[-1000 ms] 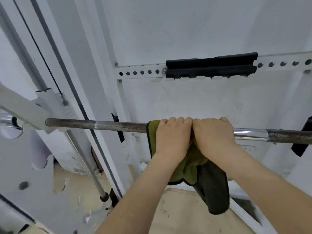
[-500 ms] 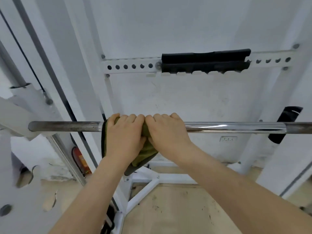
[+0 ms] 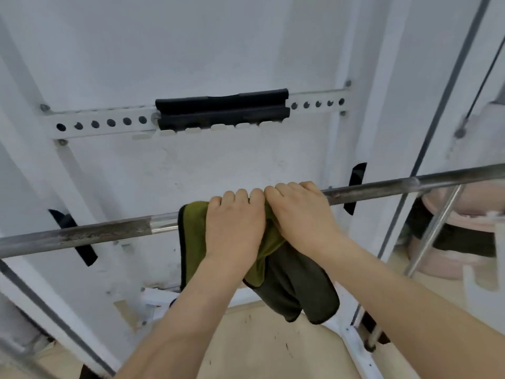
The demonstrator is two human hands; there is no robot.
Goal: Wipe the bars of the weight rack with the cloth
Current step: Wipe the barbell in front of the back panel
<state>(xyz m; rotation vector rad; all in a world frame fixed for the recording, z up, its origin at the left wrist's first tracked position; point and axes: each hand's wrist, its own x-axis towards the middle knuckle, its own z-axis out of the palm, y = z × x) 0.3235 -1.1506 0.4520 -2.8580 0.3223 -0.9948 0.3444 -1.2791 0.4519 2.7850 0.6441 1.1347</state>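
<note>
Cloth [image 3: 192,242], green on one side and dark on the other, hangs over the long steel bar [image 3: 82,237] of the weight rack, near the middle of the part we can see. Both hands sit on top of it, side by side and touching. The left hand [image 3: 235,225] has its fingers [image 3: 241,195] curled over the bar with the cloth under them. The right hand [image 3: 300,214] is curled over the bar too. The cloth pokes out from under its palm, so it looks like it squeezes the cloth as well. A loose end dangles below the hands, above the floor [image 3: 273,351].

I think the cloth is soft, light and floppy. It can bunch up or slide off, so it is best held wrapped round the bar with a whole hand, like now. The bar looks hard, stiff and heavy. It looks dull and rusty on both sides of the hands, with a shiny bit just left of the cloth. The rough spots may drag on the cloth, and the shiny bit may feel slippery.

Behind the bar, a black pad [image 3: 221,109] sits on a white rail [image 3: 103,123] with holes. A pink tub [image 3: 451,258] stands off to the right.
</note>
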